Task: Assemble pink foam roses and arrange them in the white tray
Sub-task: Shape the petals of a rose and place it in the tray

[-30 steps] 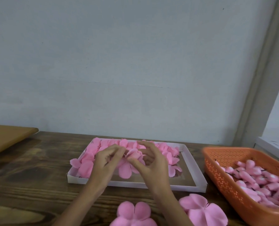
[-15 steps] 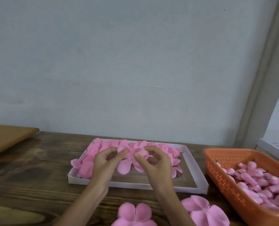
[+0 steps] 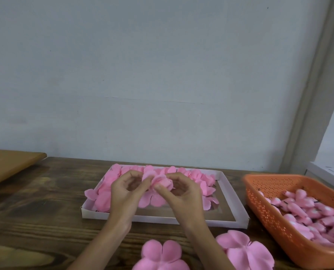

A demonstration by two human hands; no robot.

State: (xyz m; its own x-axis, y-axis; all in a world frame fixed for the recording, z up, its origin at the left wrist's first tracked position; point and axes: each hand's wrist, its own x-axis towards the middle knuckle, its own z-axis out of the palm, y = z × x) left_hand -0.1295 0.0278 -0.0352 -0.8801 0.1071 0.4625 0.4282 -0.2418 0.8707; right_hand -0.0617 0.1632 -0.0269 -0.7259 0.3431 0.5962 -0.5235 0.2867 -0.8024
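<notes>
Orange basket (image 3: 269,217) right of white tray (image 3: 162,218)

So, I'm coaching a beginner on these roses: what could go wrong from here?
1. The left hand and right hand pinch the rose only by fingertips; a slip might let its petals spring open.
2. It hangs over the other roses in the white tray; dropping it could disturb them.
3. The forearms pass close to the loose petal pieces and might knock them.

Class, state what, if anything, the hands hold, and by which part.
The left hand and right hand pinch one pink rose by its gathered upper petals, above the tray.
</notes>
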